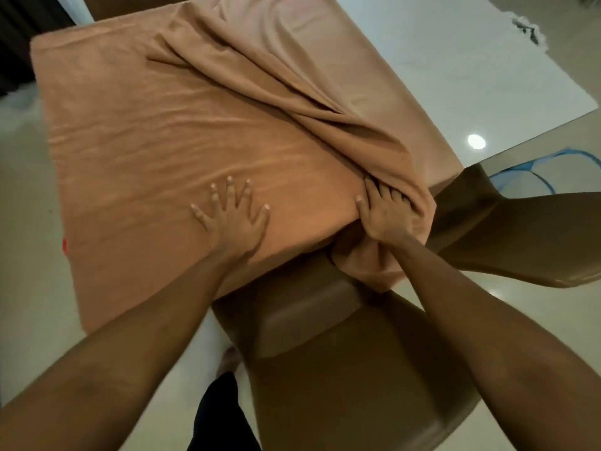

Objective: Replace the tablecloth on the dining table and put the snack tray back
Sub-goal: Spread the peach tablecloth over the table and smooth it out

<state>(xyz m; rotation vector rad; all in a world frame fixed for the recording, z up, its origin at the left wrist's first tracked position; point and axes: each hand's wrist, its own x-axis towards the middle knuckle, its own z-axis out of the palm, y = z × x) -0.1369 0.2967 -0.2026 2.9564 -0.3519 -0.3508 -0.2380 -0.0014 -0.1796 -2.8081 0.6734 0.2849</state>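
Two hands are working the peach-orange fabric tablecloth [162, 131] covering the near end of the white table [455, 60]. The left hand [227, 219] is pressing it with fingers spread flat; the right hand [380, 216] is clutching a bunched fold, fingers curled.

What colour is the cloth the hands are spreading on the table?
The tablecloth is a plain peachy tan with no pattern, seen best in the head view.
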